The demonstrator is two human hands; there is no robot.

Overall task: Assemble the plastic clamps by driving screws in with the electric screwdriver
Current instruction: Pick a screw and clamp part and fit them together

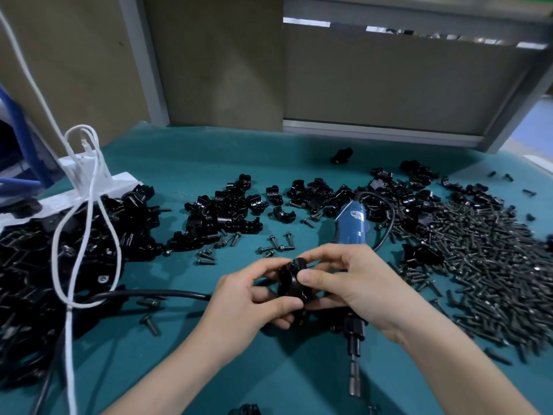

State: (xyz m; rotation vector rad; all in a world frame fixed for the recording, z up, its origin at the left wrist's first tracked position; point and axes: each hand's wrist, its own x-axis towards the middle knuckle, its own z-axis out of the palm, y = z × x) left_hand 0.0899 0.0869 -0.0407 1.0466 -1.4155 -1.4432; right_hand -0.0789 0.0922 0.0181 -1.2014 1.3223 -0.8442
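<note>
**Both hands grip a clamp over the middle of the bench**

A black plastic clamp (291, 280) is held between the two hands just above the middle of the bench (209, 154), toward its near edge. The left hand (248, 298) curls round the clamp's left and lower side, its thumb pressed to the front. The right hand (350, 280) pinches the clamp's right side, thumb on its face and fingers arched over the top. Whether a screw already sits in the clamp cannot be told.

The electric screwdriver (351, 226) lies on the bench beneath the right hand, untouched, with its blue body toward the far edge and its bit (354, 378) pointing at the near edge. A few loose screws (276, 244) lie just beyond the hands. A broad pile of screws (493, 265) covers the right side of the bench. Loose clamp halves (227, 211) are scattered across the middle toward the far edge. A heap of black clamps (89, 235) fills the left side, with a white cable (86, 205) looped over it and a white power strip (89, 187) behind it. A black cord (149, 293) runs from the heap toward the left hand.
</note>
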